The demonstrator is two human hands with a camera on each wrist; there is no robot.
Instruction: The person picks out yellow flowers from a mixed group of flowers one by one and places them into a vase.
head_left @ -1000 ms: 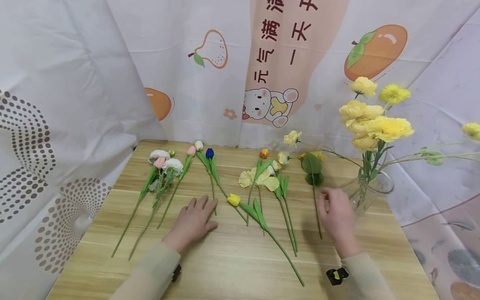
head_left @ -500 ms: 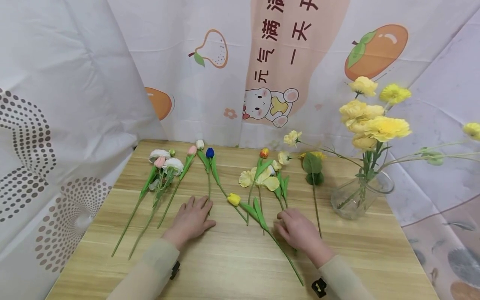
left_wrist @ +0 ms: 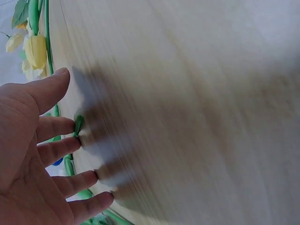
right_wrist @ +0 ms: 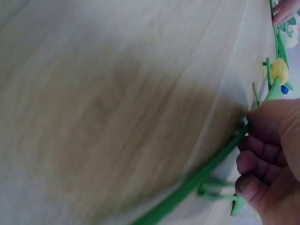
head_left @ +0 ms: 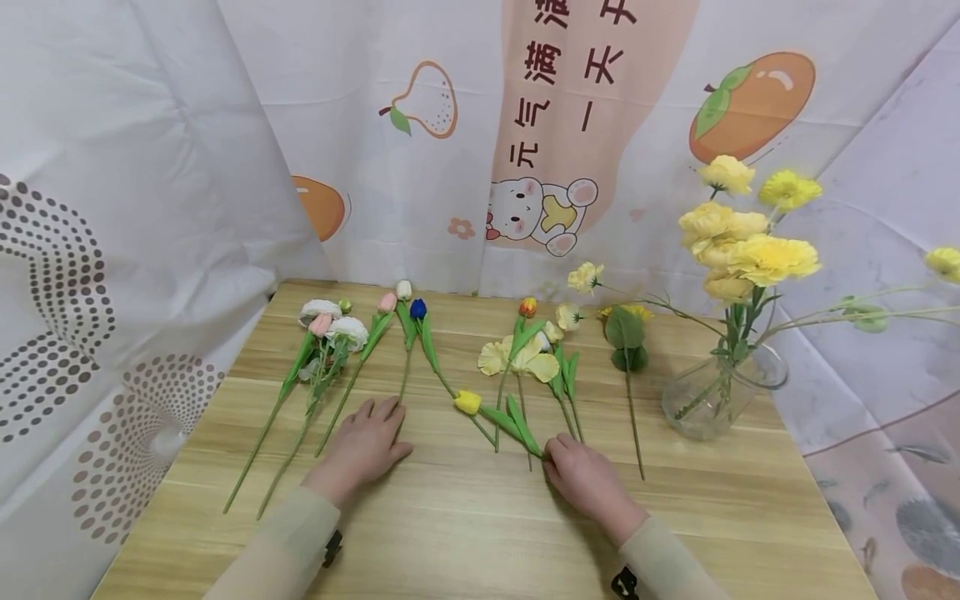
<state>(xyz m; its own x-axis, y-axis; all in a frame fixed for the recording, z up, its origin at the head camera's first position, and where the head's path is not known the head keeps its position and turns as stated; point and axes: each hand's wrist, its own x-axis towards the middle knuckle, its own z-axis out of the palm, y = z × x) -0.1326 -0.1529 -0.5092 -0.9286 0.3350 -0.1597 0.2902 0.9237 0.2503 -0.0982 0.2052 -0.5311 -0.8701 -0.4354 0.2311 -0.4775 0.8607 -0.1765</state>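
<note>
My right hand (head_left: 588, 483) pinches the green stem of a yellow tulip (head_left: 468, 402) between thumb and curled fingers, just below its leaves; in the right wrist view the stem (right_wrist: 178, 197) runs out from the fingertips over the table. Fairly straight and spread, the fingers of my left hand (head_left: 362, 446) rest at the lower stem of a white tulip (head_left: 403, 289). The stem's green end (left_wrist: 78, 125) shows at two fingertips in the left wrist view. Close by lie a blue tulip (head_left: 418, 308) and a pink tulip (head_left: 387, 302).
A tilted glass vase (head_left: 697, 408) with yellow flowers (head_left: 772, 258) stands at right. A leafy yellow flower (head_left: 624, 327), an orange tulip (head_left: 528, 307) and a pale yellow flower (head_left: 536, 365) lie nearer the middle. White flowers (head_left: 347, 332) lie at left on the wooden table (head_left: 450, 533).
My right hand has come left from beside the vase to the yellow tulip and now grips its stem. My left hand has slid left and the white tulip's stem has swung left with it.
</note>
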